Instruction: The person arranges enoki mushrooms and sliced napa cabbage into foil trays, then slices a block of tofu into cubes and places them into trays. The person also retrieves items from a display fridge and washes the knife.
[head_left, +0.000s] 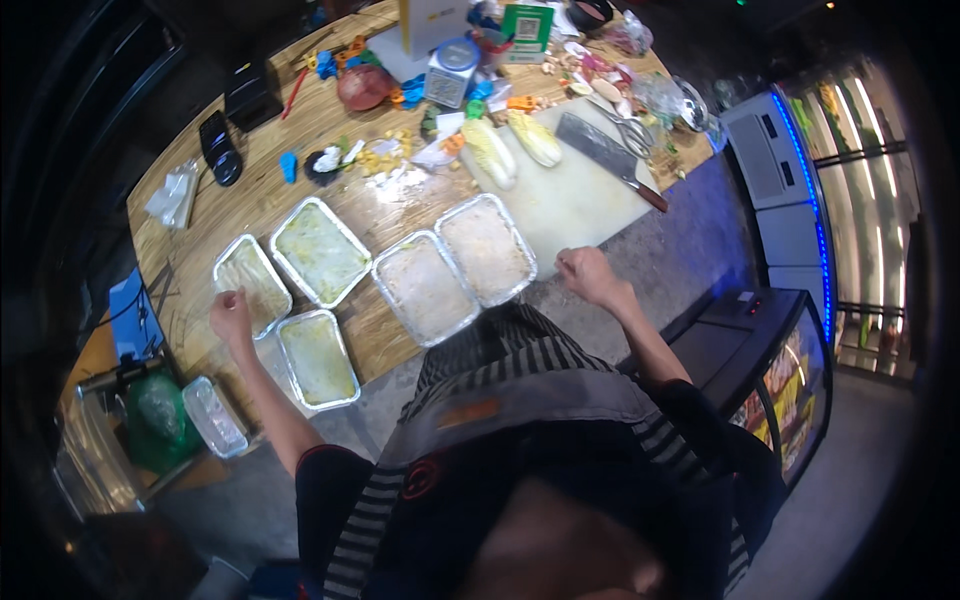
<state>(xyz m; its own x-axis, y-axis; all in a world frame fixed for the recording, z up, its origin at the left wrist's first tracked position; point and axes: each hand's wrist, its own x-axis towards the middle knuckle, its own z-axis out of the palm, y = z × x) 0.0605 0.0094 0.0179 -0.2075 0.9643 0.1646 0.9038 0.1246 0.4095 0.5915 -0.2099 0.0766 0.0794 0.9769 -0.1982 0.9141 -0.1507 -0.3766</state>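
My left hand (231, 319) has its fingers drawn together at the near edge of the leftmost foil tray (253, 274), whose top looks wrinkled, like clear film. Whether the fingers pinch that film cannot be made out. Close by are a larger foil tray (321, 251) and a smaller one (319, 360), both with greenish contents under a clear cover. Two foil trays with pale, pinkish contents stand side by side in the middle, a left one (425, 289) and a right one (486, 250). Off the table's front edge, my right hand (589, 276) is curled, with nothing visible in it, near the cutting board (555, 202).
On the board lie a cleaver (600, 150) and napa cabbage pieces (489, 154). Scissors (634, 135) rest beside it. Food scraps (386, 157), a red onion (364, 86) and a green sign (527, 34) are farther back. A glass-sided display case (780, 375) stands right.
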